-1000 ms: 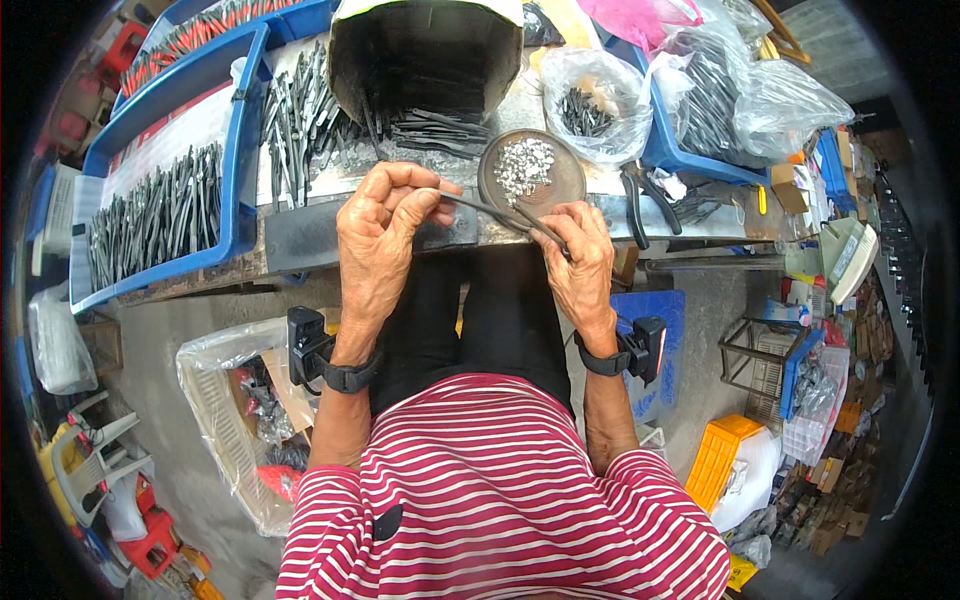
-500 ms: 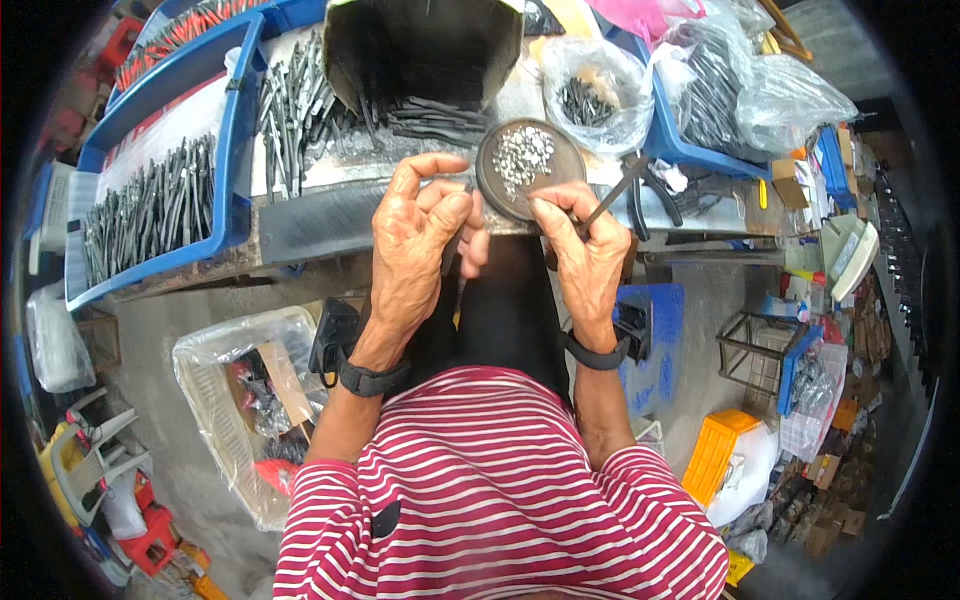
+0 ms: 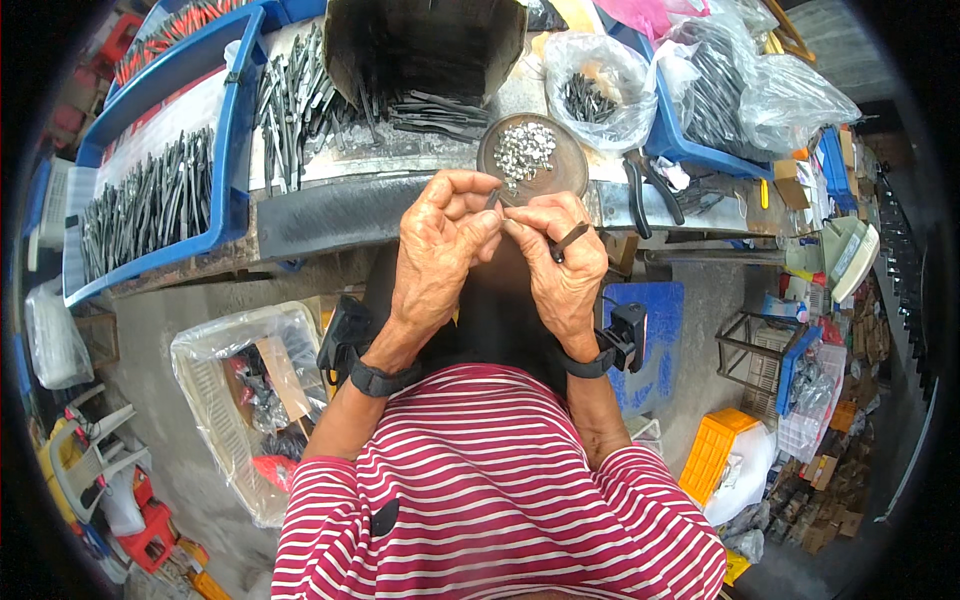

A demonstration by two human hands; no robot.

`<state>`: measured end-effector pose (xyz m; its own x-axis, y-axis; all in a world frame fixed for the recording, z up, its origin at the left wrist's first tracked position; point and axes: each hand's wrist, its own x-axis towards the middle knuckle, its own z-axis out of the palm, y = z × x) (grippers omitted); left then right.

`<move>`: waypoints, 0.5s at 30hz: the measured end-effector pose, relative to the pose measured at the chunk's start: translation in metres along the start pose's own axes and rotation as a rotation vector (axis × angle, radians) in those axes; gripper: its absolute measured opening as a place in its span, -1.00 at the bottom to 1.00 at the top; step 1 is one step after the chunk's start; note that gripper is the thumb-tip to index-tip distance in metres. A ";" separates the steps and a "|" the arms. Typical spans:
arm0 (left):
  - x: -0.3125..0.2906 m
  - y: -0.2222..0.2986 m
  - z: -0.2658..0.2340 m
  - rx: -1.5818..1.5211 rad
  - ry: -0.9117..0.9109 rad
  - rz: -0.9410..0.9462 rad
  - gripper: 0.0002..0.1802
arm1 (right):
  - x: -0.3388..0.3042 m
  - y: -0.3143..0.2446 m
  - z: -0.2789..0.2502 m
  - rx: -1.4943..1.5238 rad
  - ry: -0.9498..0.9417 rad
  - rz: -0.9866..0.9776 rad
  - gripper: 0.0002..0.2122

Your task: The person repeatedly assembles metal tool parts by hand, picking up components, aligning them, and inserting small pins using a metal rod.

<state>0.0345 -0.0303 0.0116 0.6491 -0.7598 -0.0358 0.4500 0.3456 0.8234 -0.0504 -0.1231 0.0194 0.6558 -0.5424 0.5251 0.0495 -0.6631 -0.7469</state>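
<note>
Above the table's near edge my two hands meet, fingertips almost touching. Between the thumb and fingers of my left hand point(image 3: 440, 240) is the tip of a small dark piece point(image 3: 492, 199); the rest is hidden. My right hand point(image 3: 560, 265) is closed, with a dark slender strip point(image 3: 571, 242) tucked among its fingers. Whether its thumb and fingertip pinch something small as well, I cannot make out. Just beyond the hands sits a round brown dish point(image 3: 566, 172) holding many small shiny metal bits point(image 3: 525, 150).
Blue trays point(image 3: 232, 160) of dark slender parts stand at left. Loose dark parts point(image 3: 292, 110) lie beside a dark open container point(image 3: 425, 45). Right of the dish are a clear bag point(image 3: 635, 95) and black-handled pliers point(image 3: 638, 195). A plastic-lined crate point(image 3: 215, 410) rests on the floor.
My right hand has moved left and my left hand slightly right, bringing the fingertips together. The strip in my right hand has swung from pointing up and right to lying across the fingers.
</note>
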 end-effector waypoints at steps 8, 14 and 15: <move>-0.003 0.000 -0.002 0.068 0.023 0.009 -0.74 | -0.004 0.001 -0.002 0.017 -0.066 -0.002 -0.88; -0.006 0.001 0.002 0.209 0.062 0.063 -0.75 | -0.006 0.003 -0.005 0.007 -0.083 -0.018 -0.93; -0.007 0.003 0.002 0.236 0.054 0.064 -0.75 | -0.006 0.002 -0.004 -0.001 -0.095 -0.024 -0.91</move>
<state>0.0301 -0.0248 0.0149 0.7064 -0.7078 -0.0040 0.2550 0.2493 0.9342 -0.0571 -0.1235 0.0167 0.7228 -0.4753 0.5016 0.0654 -0.6756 -0.7344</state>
